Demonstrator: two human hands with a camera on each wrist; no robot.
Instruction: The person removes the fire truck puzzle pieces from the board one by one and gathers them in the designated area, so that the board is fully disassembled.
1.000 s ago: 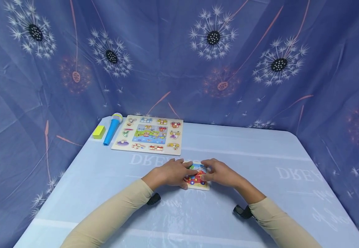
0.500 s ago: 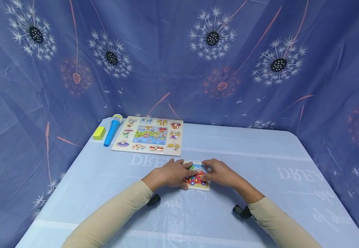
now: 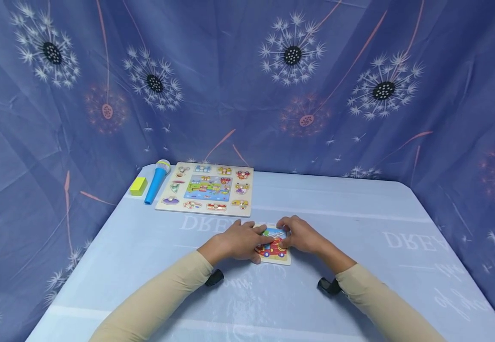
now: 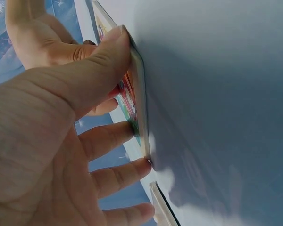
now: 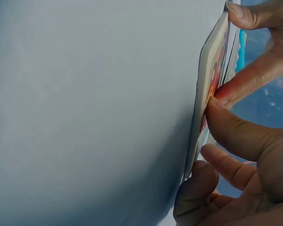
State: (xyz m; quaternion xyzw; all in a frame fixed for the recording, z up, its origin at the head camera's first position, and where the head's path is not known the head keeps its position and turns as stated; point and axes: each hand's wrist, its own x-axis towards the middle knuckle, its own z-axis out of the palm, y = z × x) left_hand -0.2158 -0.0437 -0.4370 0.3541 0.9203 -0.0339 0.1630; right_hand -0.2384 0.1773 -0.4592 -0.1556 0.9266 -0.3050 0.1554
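A small wooden jigsaw puzzle with a red fire truck picture lies on the table in front of me. My left hand reaches over its left side with fingers spread and fairly straight. In the left wrist view that thumb rests at the puzzle's near edge, while other fingertips touch its face and far edge. On the right side, my right hand grips the puzzle, its thumb on the picture and its fingers bent at the edge. Both hands cover parts of the picture.
Farther back on the table lies a larger wooden knob puzzle board with vehicle pieces. To its left are a blue toy microphone and a yellow block. A blue dandelion-print curtain encloses the back and sides.
My right wrist and forearm have shifted slightly left, and the right fingers have moved a little on the puzzle. The left hand stays on the puzzle. The head view has tilted slightly.
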